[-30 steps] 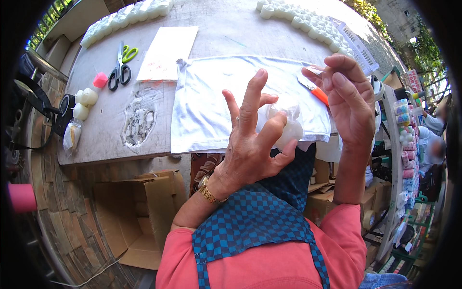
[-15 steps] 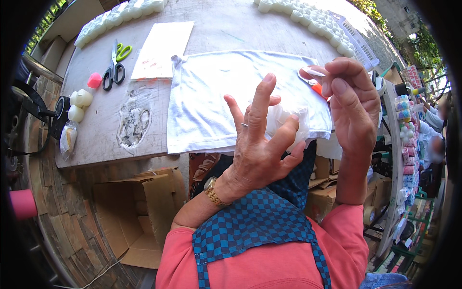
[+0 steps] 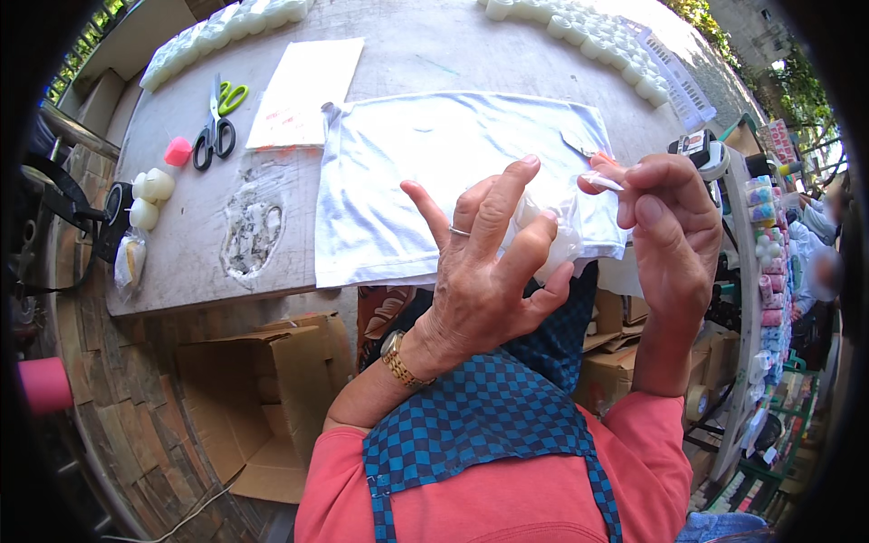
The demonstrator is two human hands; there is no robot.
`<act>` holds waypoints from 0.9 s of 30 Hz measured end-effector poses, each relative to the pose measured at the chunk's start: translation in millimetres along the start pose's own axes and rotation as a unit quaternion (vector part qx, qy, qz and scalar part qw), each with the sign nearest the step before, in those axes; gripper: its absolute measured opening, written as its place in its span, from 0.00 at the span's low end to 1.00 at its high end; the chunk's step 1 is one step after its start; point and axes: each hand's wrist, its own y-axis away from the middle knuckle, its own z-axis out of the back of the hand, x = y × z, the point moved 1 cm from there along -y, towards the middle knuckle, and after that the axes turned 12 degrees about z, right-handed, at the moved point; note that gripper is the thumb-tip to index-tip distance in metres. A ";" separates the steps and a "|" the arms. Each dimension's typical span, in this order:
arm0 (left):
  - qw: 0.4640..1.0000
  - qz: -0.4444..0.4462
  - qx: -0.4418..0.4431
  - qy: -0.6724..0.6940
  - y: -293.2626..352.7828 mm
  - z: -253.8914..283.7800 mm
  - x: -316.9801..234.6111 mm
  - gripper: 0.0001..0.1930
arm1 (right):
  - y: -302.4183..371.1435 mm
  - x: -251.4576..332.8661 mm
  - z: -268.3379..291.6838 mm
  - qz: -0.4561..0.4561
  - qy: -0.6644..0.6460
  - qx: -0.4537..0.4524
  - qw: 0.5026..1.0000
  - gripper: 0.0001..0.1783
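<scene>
My left hand (image 3: 484, 267) holds a clear plastic bag (image 3: 563, 237) with something whitish in it, partly hidden behind the fingers. Its thumb and nearer fingers are at the bag, while the little finger sticks out. My right hand (image 3: 679, 226) pinches a small white strip (image 3: 605, 182) between thumb and fingertips, just right of the bag. Below both hands a folded white cloth (image 3: 389, 190) is spread on the table. A small tool with a blade and an orange handle (image 3: 601, 159) lies on the cloth, partly covered by my right fingertips.
Scissors (image 3: 214, 136) and a flat white pack (image 3: 303, 90) lie at left on the table (image 3: 181, 262). Rows of whitish candles (image 3: 226, 27) line its far edge. A pink candle (image 3: 177, 152) stands near the scissors. An open cardboard box (image 3: 262, 398) sits below.
My right hand has come down and slightly right, tilting the white strip lower, near the bag. My left fingers have shifted around the bag, and the little finger now points farther left.
</scene>
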 end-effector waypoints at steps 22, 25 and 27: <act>0.981 0.059 -0.069 0.172 -6.9 -8.2 21.2 0.28 | 42.8 -10.3 -28.5 -0.066 -0.008 -0.057 0.996 0.16; 0.980 0.069 -0.066 0.177 -7.5 -7.9 22.8 0.28 | 48.2 -14.3 -35.8 -0.068 -0.047 -0.095 0.992 0.16; 0.979 0.076 -0.066 0.176 -7.6 -7.1 23.6 0.28 | 52.4 -16.7 -43.9 -0.035 0.018 -0.105 0.994 0.16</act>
